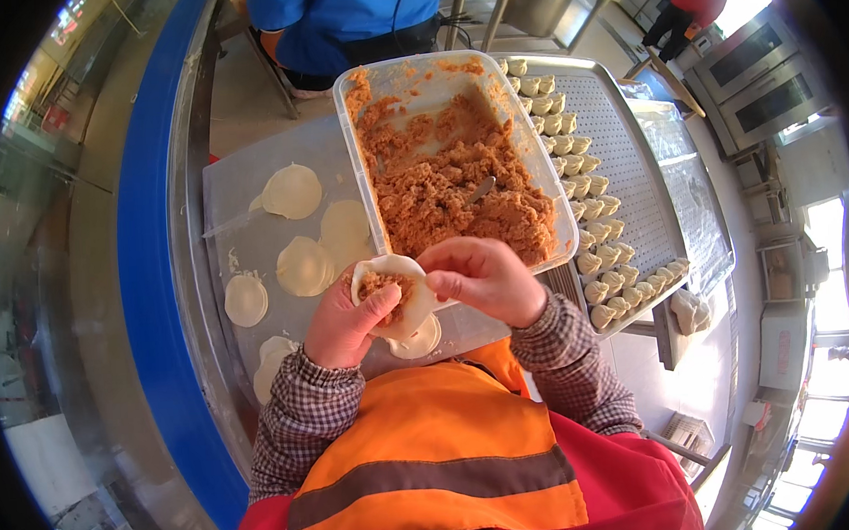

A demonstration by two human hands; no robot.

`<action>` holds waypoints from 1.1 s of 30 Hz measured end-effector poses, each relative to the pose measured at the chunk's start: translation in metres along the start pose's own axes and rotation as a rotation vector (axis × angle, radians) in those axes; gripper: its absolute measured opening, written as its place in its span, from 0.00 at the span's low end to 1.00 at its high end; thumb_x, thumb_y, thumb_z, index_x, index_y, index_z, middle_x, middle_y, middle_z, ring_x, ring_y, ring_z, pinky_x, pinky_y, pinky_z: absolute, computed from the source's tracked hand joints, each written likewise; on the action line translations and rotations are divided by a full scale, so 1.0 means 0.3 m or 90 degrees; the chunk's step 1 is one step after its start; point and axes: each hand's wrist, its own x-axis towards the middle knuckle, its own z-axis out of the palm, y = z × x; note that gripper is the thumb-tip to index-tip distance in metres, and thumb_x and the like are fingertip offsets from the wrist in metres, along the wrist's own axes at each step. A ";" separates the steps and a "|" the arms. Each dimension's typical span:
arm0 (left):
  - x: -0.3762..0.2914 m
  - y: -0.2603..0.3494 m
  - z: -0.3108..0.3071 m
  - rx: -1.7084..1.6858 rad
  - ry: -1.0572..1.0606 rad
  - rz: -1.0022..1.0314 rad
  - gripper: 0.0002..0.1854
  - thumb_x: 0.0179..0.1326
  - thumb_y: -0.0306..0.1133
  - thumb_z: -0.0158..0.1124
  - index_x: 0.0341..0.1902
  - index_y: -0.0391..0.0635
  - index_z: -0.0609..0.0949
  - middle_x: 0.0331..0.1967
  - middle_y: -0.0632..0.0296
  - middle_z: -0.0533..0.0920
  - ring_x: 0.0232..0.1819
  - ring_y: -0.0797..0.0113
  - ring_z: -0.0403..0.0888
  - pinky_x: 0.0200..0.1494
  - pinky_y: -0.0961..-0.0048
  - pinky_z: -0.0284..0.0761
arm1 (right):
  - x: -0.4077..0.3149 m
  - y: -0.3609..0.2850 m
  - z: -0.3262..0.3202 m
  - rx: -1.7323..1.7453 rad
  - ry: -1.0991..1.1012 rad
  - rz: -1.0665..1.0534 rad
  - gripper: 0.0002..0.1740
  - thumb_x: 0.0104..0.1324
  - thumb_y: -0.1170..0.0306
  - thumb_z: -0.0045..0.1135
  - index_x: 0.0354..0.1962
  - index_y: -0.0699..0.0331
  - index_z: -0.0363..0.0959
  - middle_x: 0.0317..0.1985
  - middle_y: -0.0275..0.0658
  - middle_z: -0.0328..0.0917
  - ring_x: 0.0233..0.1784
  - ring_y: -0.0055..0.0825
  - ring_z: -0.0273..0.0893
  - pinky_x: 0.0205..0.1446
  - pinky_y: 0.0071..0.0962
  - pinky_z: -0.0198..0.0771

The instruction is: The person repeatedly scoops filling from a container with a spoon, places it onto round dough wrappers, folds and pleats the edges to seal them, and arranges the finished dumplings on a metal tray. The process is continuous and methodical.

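My left hand (347, 317) cradles a round dough wrapper (418, 304), its thumb pressed on the reddish minced filling (377, 287) in the middle. At the wrapper's far right edge, my right hand (487, 276) pinches the dough between thumb and fingertips. Just beyond both hands stands a clear plastic tub (569, 236) partly filled with the same minced filling (457, 192). A metal utensil (481, 189) sticks out of that filling. Beneath my hands, a small stack of wrappers (419, 340) lies on the metal table.
More stacked wrappers (292, 191) are spread over the metal tabletop (249, 159) at left. On the right, a perforated metal tray (626, 164) carries rows of pleated buns (589, 208). A blue-edged counter (156, 277) borders the left side. A person in blue (357, 26) sits beyond the tub.
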 end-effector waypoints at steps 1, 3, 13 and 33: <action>-0.007 0.000 0.001 0.047 0.016 0.004 0.19 0.64 0.33 0.63 0.56 0.39 0.73 0.48 0.60 0.80 0.47 0.70 0.80 0.49 0.72 0.79 | -0.010 0.010 0.022 0.116 -0.007 0.061 0.12 0.63 0.67 0.64 0.38 0.69 0.78 0.27 0.37 0.78 0.30 0.17 0.76 0.35 0.24 0.73; -0.025 0.013 0.003 0.143 0.054 0.012 0.18 0.65 0.32 0.63 0.56 0.39 0.74 0.46 0.62 0.80 0.45 0.73 0.79 0.48 0.74 0.78 | -0.020 -0.018 0.040 -0.125 0.025 0.018 0.11 0.62 0.69 0.65 0.37 0.68 0.78 0.27 0.36 0.79 0.30 0.19 0.77 0.35 0.24 0.73; -0.058 0.007 0.002 0.284 0.018 0.068 0.14 0.67 0.31 0.60 0.53 0.38 0.76 0.41 0.66 0.80 0.41 0.79 0.77 0.45 0.80 0.74 | -0.054 -0.034 0.126 -0.348 0.094 -0.127 0.09 0.57 0.76 0.64 0.37 0.67 0.77 0.27 0.40 0.79 0.28 0.29 0.78 0.32 0.25 0.73; -0.055 0.051 -0.015 0.478 -0.102 0.044 0.14 0.68 0.29 0.56 0.55 0.38 0.74 0.32 0.67 0.79 0.27 0.83 0.74 0.27 0.83 0.71 | -0.040 -0.023 0.117 -0.381 0.036 -0.172 0.08 0.54 0.82 0.64 0.33 0.68 0.75 0.31 0.39 0.79 0.30 0.27 0.78 0.32 0.22 0.72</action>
